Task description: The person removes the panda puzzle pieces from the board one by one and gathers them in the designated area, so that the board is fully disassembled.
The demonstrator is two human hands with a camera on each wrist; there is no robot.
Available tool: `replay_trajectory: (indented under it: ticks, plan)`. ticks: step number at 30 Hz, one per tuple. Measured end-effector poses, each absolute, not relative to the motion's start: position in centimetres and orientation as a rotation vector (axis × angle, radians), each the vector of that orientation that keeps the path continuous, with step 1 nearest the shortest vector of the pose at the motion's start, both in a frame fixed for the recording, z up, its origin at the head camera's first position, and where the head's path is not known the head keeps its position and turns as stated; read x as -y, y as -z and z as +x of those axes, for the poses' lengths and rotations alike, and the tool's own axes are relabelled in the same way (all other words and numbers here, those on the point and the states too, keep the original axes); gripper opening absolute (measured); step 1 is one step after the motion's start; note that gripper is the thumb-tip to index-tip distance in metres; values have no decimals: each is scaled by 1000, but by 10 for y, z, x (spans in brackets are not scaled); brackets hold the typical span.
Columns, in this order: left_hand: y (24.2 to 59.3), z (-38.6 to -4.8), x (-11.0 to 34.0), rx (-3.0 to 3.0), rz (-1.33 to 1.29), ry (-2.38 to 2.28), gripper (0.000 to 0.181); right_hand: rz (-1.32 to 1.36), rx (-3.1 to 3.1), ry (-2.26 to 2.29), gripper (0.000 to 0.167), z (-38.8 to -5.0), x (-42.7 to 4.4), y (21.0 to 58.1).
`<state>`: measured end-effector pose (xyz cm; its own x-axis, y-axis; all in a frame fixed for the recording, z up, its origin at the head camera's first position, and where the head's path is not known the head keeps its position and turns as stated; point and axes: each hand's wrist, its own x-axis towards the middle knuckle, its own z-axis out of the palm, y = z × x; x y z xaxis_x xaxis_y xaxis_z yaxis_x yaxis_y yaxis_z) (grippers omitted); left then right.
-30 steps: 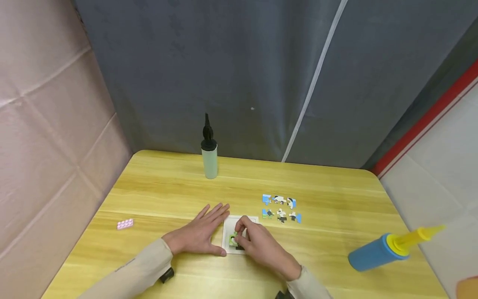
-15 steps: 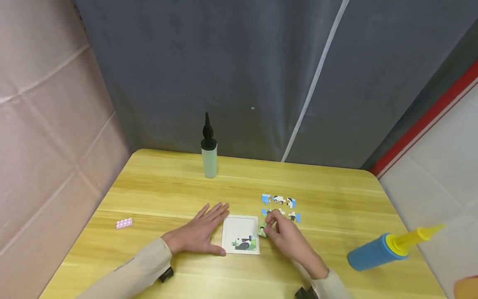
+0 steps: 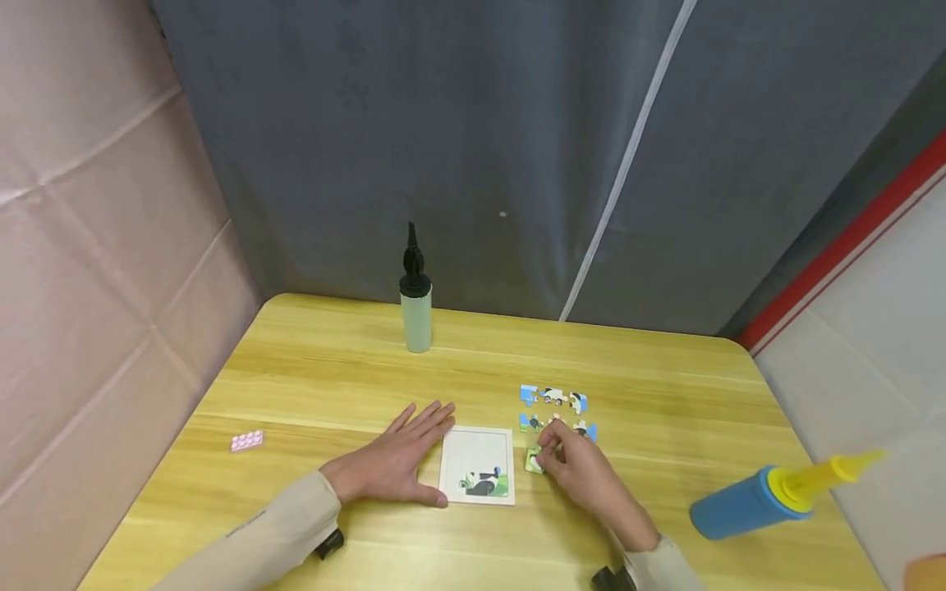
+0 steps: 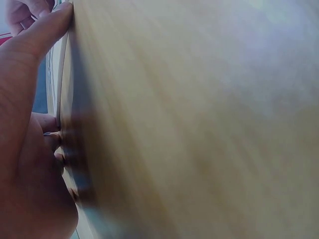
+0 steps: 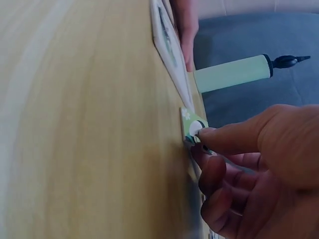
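Observation:
My left hand lies flat with spread fingers at the left edge of a white puzzle board; its thumb touches the board in the left wrist view. Joined pieces in the board's lower part show a black-and-white panda and green ground. Right of the board, my right hand pinches a green puzzle piece at or just above the table. In the right wrist view, the thumb and a finger grip one edge of this green piece, which has a white flower and a white patch.
Several loose puzzle pieces lie in two rows beyond my right hand, partly hidden by it. A pale green hand pump stands at the back. A blue and yellow pump lies at right, a pink toy brick at left.
My right hand has moved right, from over the board to the table beside it, carrying the green puzzle piece. The panda pieces in the board have come into view. My left hand stays put.

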<state>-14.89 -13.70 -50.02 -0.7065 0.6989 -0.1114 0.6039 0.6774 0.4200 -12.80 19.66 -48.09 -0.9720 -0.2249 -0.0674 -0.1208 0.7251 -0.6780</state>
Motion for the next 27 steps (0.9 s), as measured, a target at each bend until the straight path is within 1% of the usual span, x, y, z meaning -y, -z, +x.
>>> replay_trajectory:
  ticks: [7, 16, 21, 27]
  plan:
    - [501, -149, 136, -2623, 1028, -515, 120, -228, -2830, 1055, 18, -128, -190, 485]
    - [499, -149, 137, -2626, 1023, -513, 120, -224, -2841, 1067, 19, -129, -188, 483]
    - [499, -149, 136, -2634, 1027, -501, 120, -303, -2809, 1098, 19, -125, -181, 480]
    - [500, -148, 136, -2633, 1017, -507, 120, -480, -2818, 1012, 12, -122, -165, 479]
